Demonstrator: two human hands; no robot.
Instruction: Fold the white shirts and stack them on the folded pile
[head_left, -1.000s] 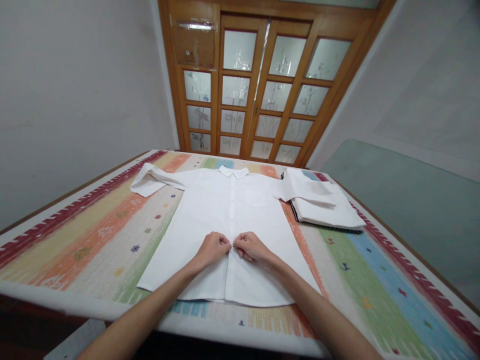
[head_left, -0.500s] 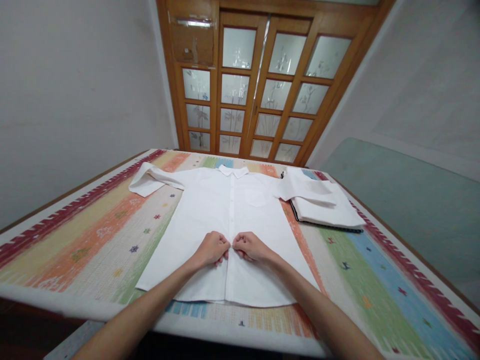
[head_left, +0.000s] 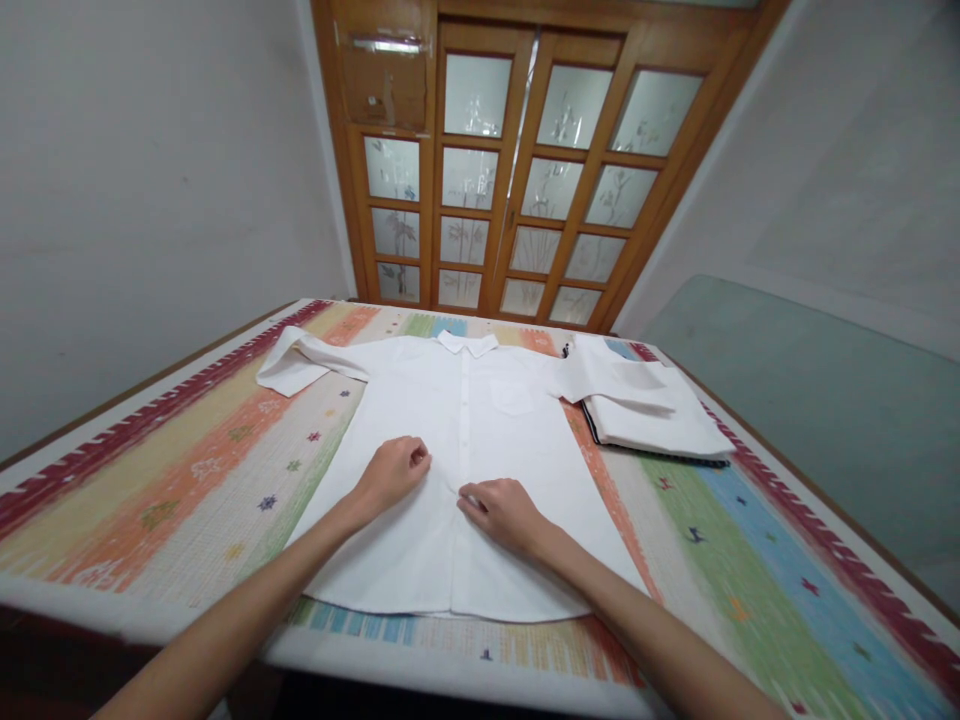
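A white long-sleeved button-up shirt (head_left: 420, 400) lies front up, collar away from me, its sleeves spread to both sides. My left hand (head_left: 391, 472) is closed, fingers curled, over the shirt's left front panel and left of the button placket, where it appears to pinch the cloth. A slanting crease runs from its fingertips to the placket. My right hand (head_left: 501, 508) pinches the shirt at the lower part of the placket, thumb against forefinger. Whatever button sits between those fingertips is hidden.
Beyond the shirt's right side lies a stack of folded white and dark cloth (head_left: 652, 425), with the right sleeve resting on it. A colourful striped cloth (head_left: 187, 480) covers the table. Wooden glazed doors (head_left: 517, 180) stand behind; a pale green panel (head_left: 817, 390) leans at the right.
My left hand has moved up and left, away from the placket, while my right hand stays near it. The shirt's lower left corner has shifted inward.
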